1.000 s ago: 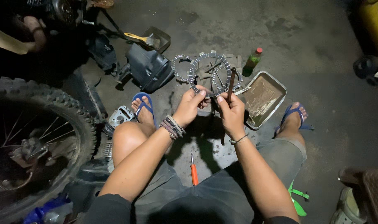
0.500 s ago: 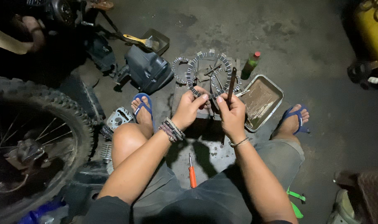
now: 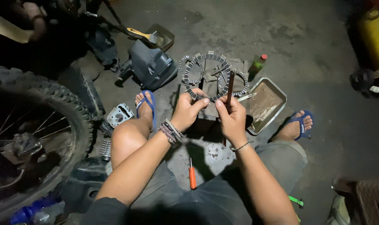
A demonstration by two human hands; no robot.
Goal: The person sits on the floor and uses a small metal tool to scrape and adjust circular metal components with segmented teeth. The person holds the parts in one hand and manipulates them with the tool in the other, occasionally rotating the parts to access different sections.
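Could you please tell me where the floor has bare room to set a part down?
Bare concrete lies beyond the small green bottle, toward the yellow tank, and right of the blue sandal. A smaller patch surrounds the orange-handled screwdriver. It is crowded around the left hand, the toothed rings, the metal tray and the knobby tyre.

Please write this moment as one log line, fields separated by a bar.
left hand: holds toothed ring plate | right hand: grips thin rod upright | beside: metal tray, green bottle | floor: orange screwdriver

Dim scene lit from above, centre bright, corners falling into darkness
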